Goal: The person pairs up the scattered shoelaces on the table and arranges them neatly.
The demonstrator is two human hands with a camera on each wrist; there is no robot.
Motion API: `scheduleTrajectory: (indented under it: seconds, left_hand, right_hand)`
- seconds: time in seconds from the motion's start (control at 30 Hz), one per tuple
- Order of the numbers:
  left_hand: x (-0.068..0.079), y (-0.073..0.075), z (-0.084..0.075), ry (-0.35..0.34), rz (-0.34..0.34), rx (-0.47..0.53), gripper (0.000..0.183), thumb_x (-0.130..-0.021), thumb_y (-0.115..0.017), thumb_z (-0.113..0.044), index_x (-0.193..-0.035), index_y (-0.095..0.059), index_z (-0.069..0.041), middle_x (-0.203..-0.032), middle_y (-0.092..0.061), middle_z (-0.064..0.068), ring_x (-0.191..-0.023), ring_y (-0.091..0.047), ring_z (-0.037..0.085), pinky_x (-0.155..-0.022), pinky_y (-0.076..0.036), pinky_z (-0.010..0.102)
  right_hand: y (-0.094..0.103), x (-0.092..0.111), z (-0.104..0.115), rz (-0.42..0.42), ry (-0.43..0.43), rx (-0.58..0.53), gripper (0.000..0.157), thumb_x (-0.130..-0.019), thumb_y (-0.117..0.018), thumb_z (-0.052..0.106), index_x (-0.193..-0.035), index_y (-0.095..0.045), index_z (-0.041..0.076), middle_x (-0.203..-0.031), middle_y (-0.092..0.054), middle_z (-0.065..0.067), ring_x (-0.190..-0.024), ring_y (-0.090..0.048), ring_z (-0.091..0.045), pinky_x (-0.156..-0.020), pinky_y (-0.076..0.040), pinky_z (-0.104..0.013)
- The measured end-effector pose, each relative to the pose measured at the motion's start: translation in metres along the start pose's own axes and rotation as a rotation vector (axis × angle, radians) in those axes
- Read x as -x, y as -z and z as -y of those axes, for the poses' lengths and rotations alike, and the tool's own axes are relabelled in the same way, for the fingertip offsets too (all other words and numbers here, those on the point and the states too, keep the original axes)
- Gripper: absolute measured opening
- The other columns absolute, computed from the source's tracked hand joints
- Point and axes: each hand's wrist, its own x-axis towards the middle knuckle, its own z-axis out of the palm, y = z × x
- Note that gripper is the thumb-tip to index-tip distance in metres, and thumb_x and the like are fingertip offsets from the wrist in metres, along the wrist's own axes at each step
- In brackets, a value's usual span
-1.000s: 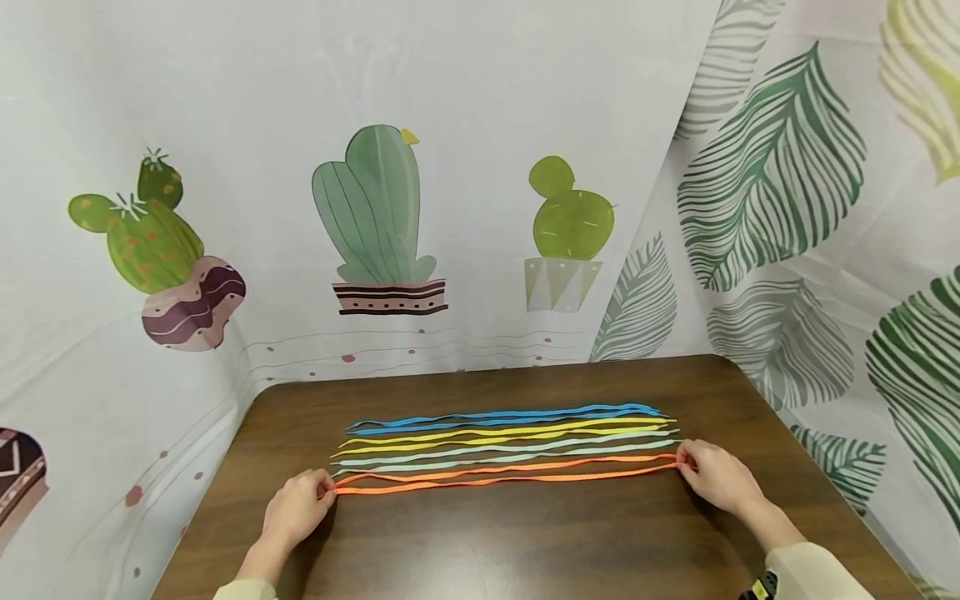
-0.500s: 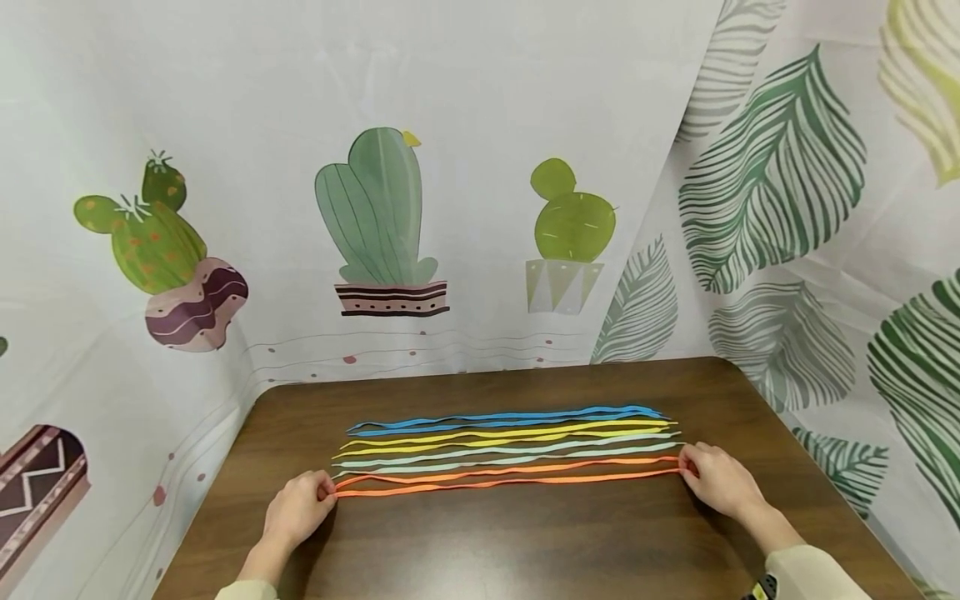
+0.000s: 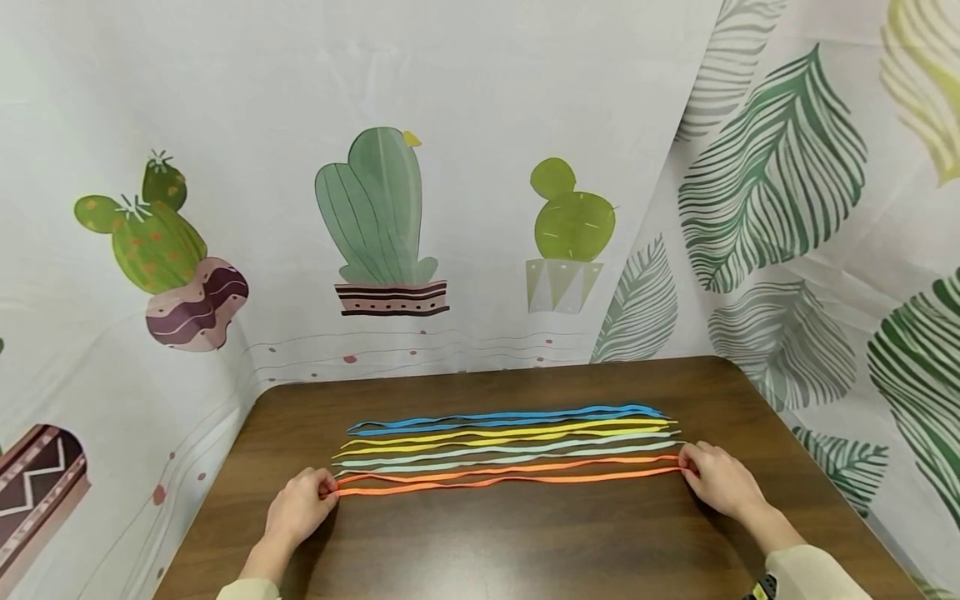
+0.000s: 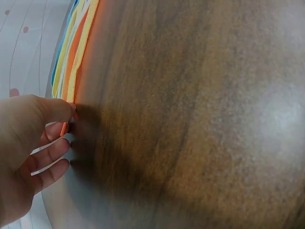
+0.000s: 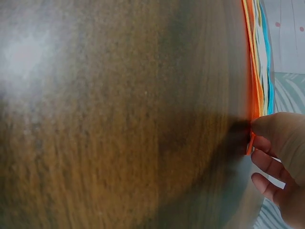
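Two orange flat laces (image 3: 570,479), or one folded double, stretch side by side across the table nearest the person. At their left ends, my left hand (image 3: 300,508) pinches them between thumb and index finger; the other fingers are loosely bent in the left wrist view. The right ends are pinched by my right hand (image 3: 720,477) in the same way, with a short orange end (image 5: 249,147) sticking out below the thumb. Behind the orange strands lie pale mint laces (image 3: 375,462), yellow laces (image 3: 487,433) and blue laces (image 3: 525,414), roughly parallel.
The brown wooden table (image 3: 480,542) has rounded back corners. Right behind it hangs a white cloth (image 3: 480,83) printed with cacti, and a leaf-patterned cloth (image 3: 810,333) hangs on the right. A dark band (image 3: 763,586) shows at the right wrist.
Both hands keep their pinch on the ends of the orange laces and hardly move. The head view has shifted very slightly; the other laces lie as before.
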Motion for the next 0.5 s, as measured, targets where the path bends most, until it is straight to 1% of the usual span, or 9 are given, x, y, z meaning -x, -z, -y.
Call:
scheduleTrajectory:
  seconds: [0.27,0.5]
  left_hand:
    - [-0.0011,0.0011,0.0008,-0.005,0.0,-0.017,0.013,-0.071,-0.072,-0.014,-0.074,-0.06,-0.018,-0.074,-0.052,-0.003,-0.065,-0.05,0.011,-0.053,-0.039,0.031]
    - [-0.0007,0.0031,0.0041,0.006,0.022,-0.035,0.013,-0.072,-0.072,-0.016,-0.076,-0.06,-0.018,-0.077,-0.053,-0.003,-0.069,-0.052,0.013,-0.053,-0.041,0.034]
  right_hand:
    - [0.0012,-0.0008,-0.0017,0.03,-0.015,-0.001,0.019,-0.071,-0.07,0.006,-0.074,-0.054,0.016,-0.068,-0.044,0.007,-0.06,-0.04,-0.008,-0.051,-0.035,-0.027]
    - [0.0059,-0.0022,-0.0016,0.021,-0.008,0.003,0.017,-0.071,-0.07,0.007,-0.076,-0.055,0.015,-0.069,-0.046,0.007,-0.06,-0.042,-0.009,-0.051,-0.037,-0.029]
